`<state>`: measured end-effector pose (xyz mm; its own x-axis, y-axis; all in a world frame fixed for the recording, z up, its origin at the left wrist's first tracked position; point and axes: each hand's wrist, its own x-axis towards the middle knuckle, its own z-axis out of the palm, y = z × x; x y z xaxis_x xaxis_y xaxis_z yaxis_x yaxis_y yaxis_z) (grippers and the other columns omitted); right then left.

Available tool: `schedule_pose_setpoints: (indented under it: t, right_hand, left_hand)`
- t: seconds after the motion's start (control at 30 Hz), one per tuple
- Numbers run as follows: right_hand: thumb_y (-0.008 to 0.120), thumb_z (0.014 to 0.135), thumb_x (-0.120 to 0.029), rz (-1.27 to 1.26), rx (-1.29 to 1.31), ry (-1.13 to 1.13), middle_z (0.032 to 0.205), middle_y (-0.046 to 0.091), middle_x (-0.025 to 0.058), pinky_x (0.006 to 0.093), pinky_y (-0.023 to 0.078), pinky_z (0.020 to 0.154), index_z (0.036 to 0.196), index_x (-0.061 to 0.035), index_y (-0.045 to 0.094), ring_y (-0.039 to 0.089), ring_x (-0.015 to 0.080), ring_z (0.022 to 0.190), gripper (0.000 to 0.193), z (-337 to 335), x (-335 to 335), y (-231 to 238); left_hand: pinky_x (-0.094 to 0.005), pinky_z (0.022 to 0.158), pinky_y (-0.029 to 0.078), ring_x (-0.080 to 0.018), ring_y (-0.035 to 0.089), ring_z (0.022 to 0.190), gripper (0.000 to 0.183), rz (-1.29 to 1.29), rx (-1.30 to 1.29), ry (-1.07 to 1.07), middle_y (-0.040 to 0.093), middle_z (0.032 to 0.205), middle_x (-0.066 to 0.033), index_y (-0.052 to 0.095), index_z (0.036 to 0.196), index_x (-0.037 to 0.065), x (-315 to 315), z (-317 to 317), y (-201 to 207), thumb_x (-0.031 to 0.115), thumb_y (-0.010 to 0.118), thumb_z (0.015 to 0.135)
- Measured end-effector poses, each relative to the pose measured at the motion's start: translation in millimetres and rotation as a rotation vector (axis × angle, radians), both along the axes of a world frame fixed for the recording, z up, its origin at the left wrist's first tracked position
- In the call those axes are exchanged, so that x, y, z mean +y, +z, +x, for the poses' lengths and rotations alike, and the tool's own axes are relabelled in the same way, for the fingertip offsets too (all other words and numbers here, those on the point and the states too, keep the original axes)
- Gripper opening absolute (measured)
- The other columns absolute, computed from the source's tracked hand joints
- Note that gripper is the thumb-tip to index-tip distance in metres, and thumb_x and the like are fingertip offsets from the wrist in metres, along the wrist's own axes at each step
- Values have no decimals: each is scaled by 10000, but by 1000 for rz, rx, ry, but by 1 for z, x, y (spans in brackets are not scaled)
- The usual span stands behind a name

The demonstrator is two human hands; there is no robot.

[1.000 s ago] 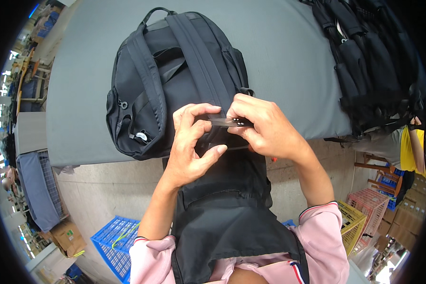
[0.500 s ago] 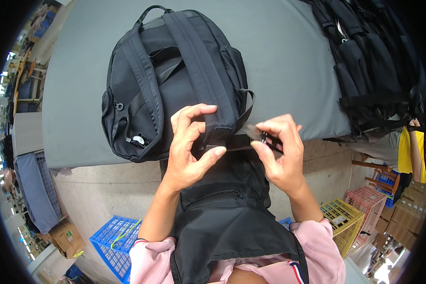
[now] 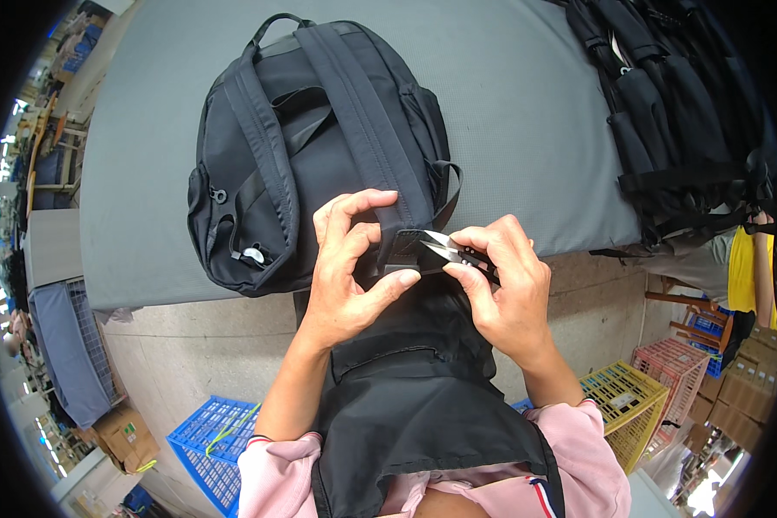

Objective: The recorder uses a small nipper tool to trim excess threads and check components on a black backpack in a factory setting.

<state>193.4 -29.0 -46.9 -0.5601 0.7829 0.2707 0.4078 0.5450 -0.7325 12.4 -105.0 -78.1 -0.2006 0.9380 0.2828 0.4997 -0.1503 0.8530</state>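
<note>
A dark navy backpack (image 3: pixel 319 164) lies on the grey table with its shoulder straps facing up. My left hand (image 3: pixel 345 268) is closed on the lower end of the right shoulder strap (image 3: pixel 401 246), near a stitched patch, with the thumb below and the fingers curled above. Between the thumb and fingers of my right hand (image 3: pixel 505 281) is a pair of thread snips (image 3: pixel 459 250) with a black handle. Their bright blades are parted, and the tips reach the edge of the strap end. Part of the handle is hidden in my palm.
The grey table (image 3: pixel 518 129) has its near edge just below the backpack. Several black bags (image 3: pixel 673 121) are piled at the right. Below stand a blue crate (image 3: pixel 211 449), a yellow crate (image 3: pixel 626 393) and a pink crate (image 3: pixel 673 371). Another person's yellow garment (image 3: pixel 741 276) shows at the far right.
The snips, blurred before, have moved left with my right hand to the strap end, and their blades now show clearly. My left hand keeps its hold.
</note>
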Motion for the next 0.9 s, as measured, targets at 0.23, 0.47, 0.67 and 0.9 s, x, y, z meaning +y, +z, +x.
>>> schedule_pose_setpoints:
  t: [0.23,0.47,0.67,0.9]
  right_hand:
    - [693,772,-121,-28,10,44,807,546,33,316,450,546,925,-80,621,587,218,602,174,-5,4,-6]
    - [723,715,-93,184,93,-6,795,580,56,313,449,532,948,-61,625,585,218,599,255,-13,-1,-16]
    - [729,709,-89,303,62,-19,801,589,52,310,458,535,976,-58,636,594,205,619,284,-15,-5,-17]
    - [733,707,-77,248,107,-55,793,588,56,301,463,537,971,-53,641,594,199,617,280,-17,-9,-19]
  left_hand:
    - [-418,985,320,-303,376,1171,422,-4,11,-15,508,1267,-119,638,917,12,0,-1,0,284,794,634]
    - [-408,987,328,-289,373,1180,449,-22,-135,-9,492,1290,-130,665,961,31,-1,0,0,321,796,644]
    - [-402,979,350,-281,382,1179,457,-15,-197,-8,478,1313,-135,667,972,37,-3,0,-3,333,801,650]
    - [-392,976,360,-275,390,1173,462,-9,-211,-11,476,1316,-136,667,977,37,-6,-1,-3,333,802,650]
